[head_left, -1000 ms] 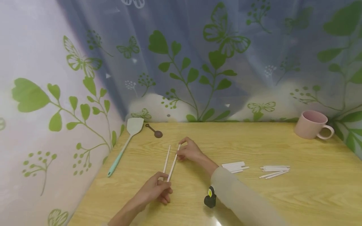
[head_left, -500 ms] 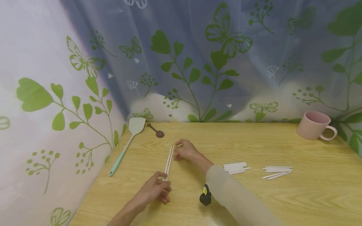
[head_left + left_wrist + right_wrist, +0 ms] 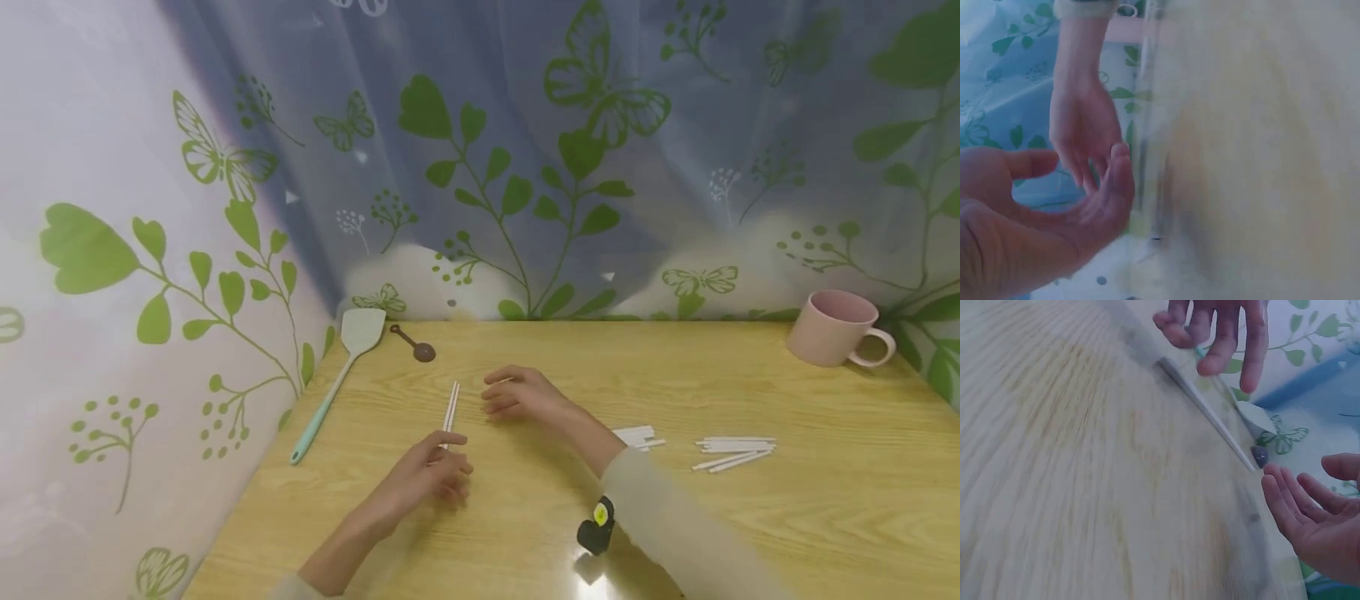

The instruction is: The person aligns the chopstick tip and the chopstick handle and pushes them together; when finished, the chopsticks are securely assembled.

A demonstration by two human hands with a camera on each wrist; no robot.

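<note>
Two white sticks (image 3: pixel 452 404) lie side by side on the tabletop (image 3: pixel 517 521), between the spatula (image 3: pixel 339 392) and the right hand (image 3: pixel 534 398); whether they touch cannot be told. One second earlier they stand apart, the right hand gripping one at its far end and the left hand (image 3: pixel 420 477) at the near ends. Now both hands are clear of them. The left fingers (image 3: pixel 1120 178) are parted widely from the thumb, loosely bent and holding nothing, above the near ends; the right fingers (image 3: pixel 1288 497), extended and slightly spread, are likewise without an object.
</note>
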